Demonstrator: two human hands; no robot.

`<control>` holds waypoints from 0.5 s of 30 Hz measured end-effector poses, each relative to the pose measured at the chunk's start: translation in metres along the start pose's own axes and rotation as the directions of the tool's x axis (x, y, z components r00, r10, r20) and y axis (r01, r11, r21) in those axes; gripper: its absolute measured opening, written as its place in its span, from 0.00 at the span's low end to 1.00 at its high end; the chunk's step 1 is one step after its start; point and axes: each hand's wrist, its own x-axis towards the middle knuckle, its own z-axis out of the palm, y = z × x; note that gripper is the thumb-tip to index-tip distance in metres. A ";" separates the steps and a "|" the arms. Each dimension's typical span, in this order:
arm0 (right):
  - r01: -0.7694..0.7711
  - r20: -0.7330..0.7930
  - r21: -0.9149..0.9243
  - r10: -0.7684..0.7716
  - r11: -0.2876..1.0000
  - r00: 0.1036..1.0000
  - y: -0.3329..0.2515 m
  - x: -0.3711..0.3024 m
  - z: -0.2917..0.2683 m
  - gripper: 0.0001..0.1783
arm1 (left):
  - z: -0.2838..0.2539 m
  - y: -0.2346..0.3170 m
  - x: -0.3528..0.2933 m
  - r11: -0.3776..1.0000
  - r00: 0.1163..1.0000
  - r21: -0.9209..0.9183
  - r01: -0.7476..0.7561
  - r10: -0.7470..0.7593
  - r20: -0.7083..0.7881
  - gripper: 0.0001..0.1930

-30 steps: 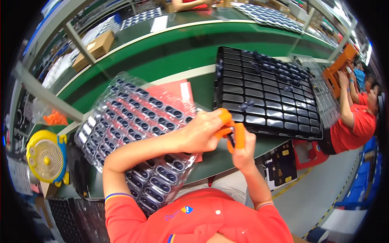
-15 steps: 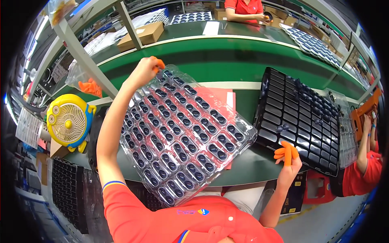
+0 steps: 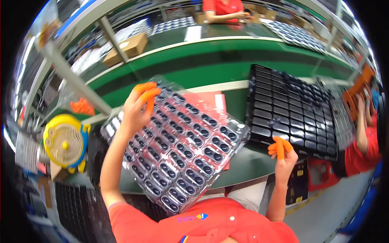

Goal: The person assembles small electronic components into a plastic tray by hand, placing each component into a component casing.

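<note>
One clear blister tray (image 3: 178, 146), one black tray (image 3: 291, 109), seemingly one yellow fan (image 3: 65, 141).
</note>
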 end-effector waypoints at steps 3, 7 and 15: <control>0.003 0.014 0.055 -0.004 0.998 1.000 0.007 0.003 0.001 0.11 | -0.026 0.084 -0.013 0.805 0.978 -0.579 -0.127 0.003 -0.210 0.10; -0.004 0.052 0.103 -0.001 0.995 0.999 0.006 0.002 0.012 0.10 | -0.081 0.167 0.001 0.166 0.931 -0.916 -0.366 0.071 -0.359 0.20; 0.021 -0.019 0.109 -0.019 0.994 1.000 0.011 -0.006 -0.014 0.10 | -0.085 0.209 0.026 -0.642 0.803 -0.665 -0.382 0.126 -0.583 0.17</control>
